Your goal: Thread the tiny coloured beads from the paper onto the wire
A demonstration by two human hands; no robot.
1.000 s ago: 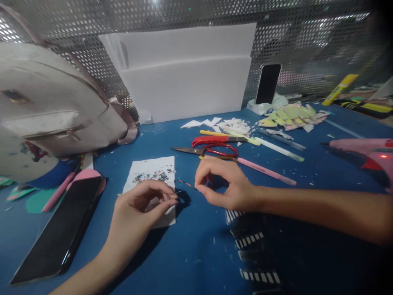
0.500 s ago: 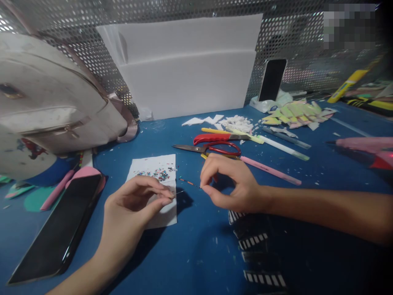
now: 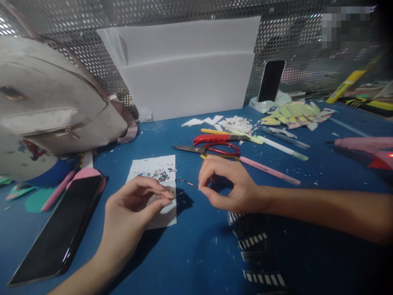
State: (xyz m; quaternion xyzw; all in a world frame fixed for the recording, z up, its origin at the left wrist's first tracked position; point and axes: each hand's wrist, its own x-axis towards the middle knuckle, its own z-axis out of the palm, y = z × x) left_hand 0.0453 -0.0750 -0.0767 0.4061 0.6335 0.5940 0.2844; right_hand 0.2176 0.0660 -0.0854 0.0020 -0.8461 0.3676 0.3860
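My left hand (image 3: 138, 205) pinches a thin needle-like piece (image 3: 180, 193) whose tip points right, over the edge of a white paper (image 3: 162, 219). Small multicoloured beads or sequins (image 3: 162, 175) are scattered on the upper part of that paper. To the right, my right hand (image 3: 231, 184) has thumb and forefinger pressed together at the end of a thin beaded strand (image 3: 187, 182), dark and orange. The strand reaches left towards the paper. A small gap lies between the needle-like piece and my right fingertips.
Red-handled scissors (image 3: 217, 148) and a pink pen (image 3: 270, 170) lie behind my right hand. A black phone (image 3: 58, 233) is at the left, near a pale backpack (image 3: 58, 98). Paper scraps (image 3: 294, 114) and an upright phone (image 3: 272, 80) stand farther back; a pink glue gun (image 3: 362, 143) is at right.
My right hand has shifted very slightly left, closer to the needle-like piece. My left hand keeps its pinch almost in place.
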